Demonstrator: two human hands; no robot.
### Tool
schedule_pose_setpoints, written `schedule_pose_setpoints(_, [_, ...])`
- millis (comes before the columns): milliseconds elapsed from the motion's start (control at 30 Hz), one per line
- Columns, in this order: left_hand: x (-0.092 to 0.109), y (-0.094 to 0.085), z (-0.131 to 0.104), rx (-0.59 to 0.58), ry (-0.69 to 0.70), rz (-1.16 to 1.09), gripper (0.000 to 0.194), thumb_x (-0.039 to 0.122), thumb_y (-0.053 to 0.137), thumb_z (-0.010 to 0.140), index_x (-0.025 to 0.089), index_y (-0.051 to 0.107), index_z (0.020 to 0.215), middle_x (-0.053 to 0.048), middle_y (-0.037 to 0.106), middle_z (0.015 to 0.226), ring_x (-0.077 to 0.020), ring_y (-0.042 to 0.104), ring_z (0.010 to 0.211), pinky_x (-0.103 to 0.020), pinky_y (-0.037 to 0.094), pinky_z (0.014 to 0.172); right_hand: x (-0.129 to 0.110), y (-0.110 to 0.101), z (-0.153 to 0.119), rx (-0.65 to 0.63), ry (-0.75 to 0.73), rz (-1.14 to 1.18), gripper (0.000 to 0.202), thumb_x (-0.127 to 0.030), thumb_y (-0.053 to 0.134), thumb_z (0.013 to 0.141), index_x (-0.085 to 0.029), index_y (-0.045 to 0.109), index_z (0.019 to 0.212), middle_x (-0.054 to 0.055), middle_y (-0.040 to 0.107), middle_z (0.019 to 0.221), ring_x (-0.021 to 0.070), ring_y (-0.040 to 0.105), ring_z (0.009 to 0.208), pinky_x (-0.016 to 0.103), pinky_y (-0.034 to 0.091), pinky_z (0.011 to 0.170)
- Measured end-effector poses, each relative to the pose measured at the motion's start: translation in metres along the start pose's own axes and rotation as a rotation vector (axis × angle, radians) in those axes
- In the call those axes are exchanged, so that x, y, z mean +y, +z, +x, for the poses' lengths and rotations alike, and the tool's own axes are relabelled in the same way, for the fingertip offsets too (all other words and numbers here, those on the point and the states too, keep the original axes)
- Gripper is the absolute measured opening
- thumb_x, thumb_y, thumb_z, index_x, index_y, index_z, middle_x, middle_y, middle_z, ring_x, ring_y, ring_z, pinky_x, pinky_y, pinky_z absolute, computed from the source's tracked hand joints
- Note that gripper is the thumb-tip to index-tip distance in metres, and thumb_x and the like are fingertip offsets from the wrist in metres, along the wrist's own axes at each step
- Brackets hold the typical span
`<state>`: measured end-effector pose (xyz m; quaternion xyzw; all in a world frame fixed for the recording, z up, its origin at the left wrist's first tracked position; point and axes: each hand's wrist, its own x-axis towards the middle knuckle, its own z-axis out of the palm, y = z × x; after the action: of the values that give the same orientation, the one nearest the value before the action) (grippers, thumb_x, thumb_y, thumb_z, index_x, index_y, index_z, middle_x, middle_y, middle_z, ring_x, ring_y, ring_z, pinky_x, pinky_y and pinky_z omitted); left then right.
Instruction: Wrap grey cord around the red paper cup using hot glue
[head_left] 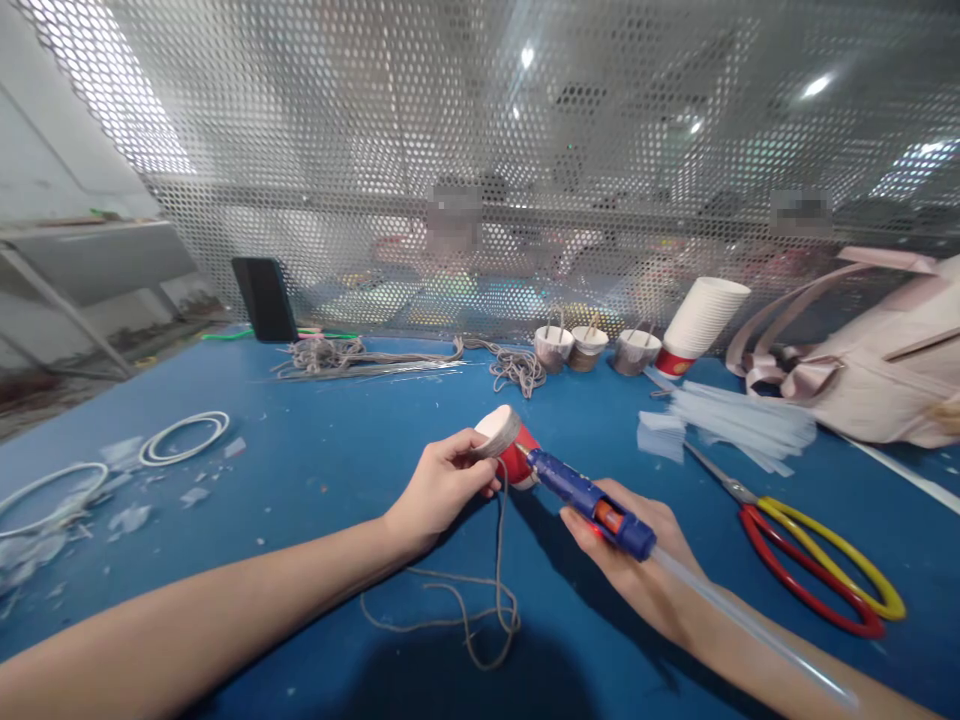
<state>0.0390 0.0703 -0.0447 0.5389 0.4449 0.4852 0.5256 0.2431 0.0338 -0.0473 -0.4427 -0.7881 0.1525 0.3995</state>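
Observation:
My left hand (448,487) is closed on a paper cup (519,462), red on its outside, tilted with its white mouth facing up and left. Grey cord (501,540) is wound round the cup near its rim, and a loose tail hangs down and curls on the table. In my right hand (637,550) is a blue glue gun (577,490) with a long clear glue stick sticking out of its back. Its nozzle touches or nearly touches the cup beside the cord. The glue gun hides part of the right fingers.
On the blue table (322,620) lie scissors (810,560), pale strips (735,425), white rings (184,438) and bundles of grey cord (330,357). Behind stand cord-wrapped cups (553,350), stacked paper cups (701,320), a phone (265,300), a bag (892,350) and a perforated metal screen (337,130).

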Motion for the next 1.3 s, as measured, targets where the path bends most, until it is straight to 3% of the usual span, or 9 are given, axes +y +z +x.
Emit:
schedule_pose_setpoints(300, [0.001,0.000,0.000,-0.013,0.016,-0.002,0.004,0.016,0.061,0.066,0.012,0.060,0.066,0.001,0.061,0.055,-0.0096,0.053,0.051,-0.023,0.044,0.056,-0.002,-0.003,-0.001,-0.007,0.041,-0.014,0.020,-0.033,0.052,0.086,-0.020,0.053,0.070,-0.004,0.054,0.053,0.0088,0.048,0.042,0.020,0.037,0.041])
schedule_pose_setpoints(467, [0.001,0.000,0.000,-0.013,0.014,-0.005,0.007,0.018,0.063,0.065,0.013,0.059,0.065,0.002,0.059,0.056,-0.0094,0.053,0.051,-0.023,0.044,0.055,-0.001,0.001,-0.004,-0.053,-0.042,-0.008,0.013,-0.029,0.053,0.084,-0.019,0.053,0.074,-0.004,0.056,0.054,0.0085,0.049,0.042,0.019,0.039,0.045])
schedule_pose_setpoints(733, [-0.002,-0.001,0.000,-0.023,0.007,0.012,0.005,0.017,0.062,0.067,0.013,0.060,0.068,0.001,0.061,0.057,-0.0096,0.053,0.052,-0.023,0.044,0.056,-0.001,-0.001,-0.002,0.020,-0.040,-0.014,0.018,-0.029,0.054,0.085,-0.020,0.051,0.070,-0.006,0.052,0.052,0.0078,0.046,0.040,0.019,0.035,0.041])
schedule_pose_setpoints(867, [-0.002,-0.001,0.000,-0.018,0.015,0.004,0.005,0.017,0.062,0.066,0.013,0.059,0.067,0.002,0.059,0.056,-0.0094,0.053,0.052,-0.023,0.043,0.056,-0.001,0.002,-0.004,-0.007,-0.078,-0.012,0.013,-0.026,0.054,0.084,-0.019,0.052,0.073,-0.007,0.048,0.051,0.0073,0.042,0.039,0.019,0.036,0.044])
schedule_pose_setpoints(1167, [0.002,-0.001,0.000,-0.037,0.009,-0.011,0.005,0.017,0.062,0.066,0.013,0.059,0.066,0.002,0.058,0.055,-0.0093,0.052,0.052,-0.023,0.043,0.056,-0.010,-0.011,0.004,-0.047,0.160,0.079,0.024,-0.033,0.053,0.085,-0.020,0.049,0.065,-0.007,0.045,0.051,0.0079,0.039,0.043,0.019,0.035,0.042])
schedule_pose_setpoints(1300, [0.002,-0.002,0.000,-0.066,0.026,-0.004,0.006,0.018,0.062,0.066,0.012,0.060,0.064,0.001,0.058,0.058,-0.0096,0.053,0.052,-0.023,0.043,0.056,-0.014,-0.011,0.003,-0.068,0.156,0.105,0.025,-0.034,0.053,0.084,-0.020,0.048,0.064,-0.006,0.045,0.051,0.0082,0.038,0.043,0.020,0.034,0.042])
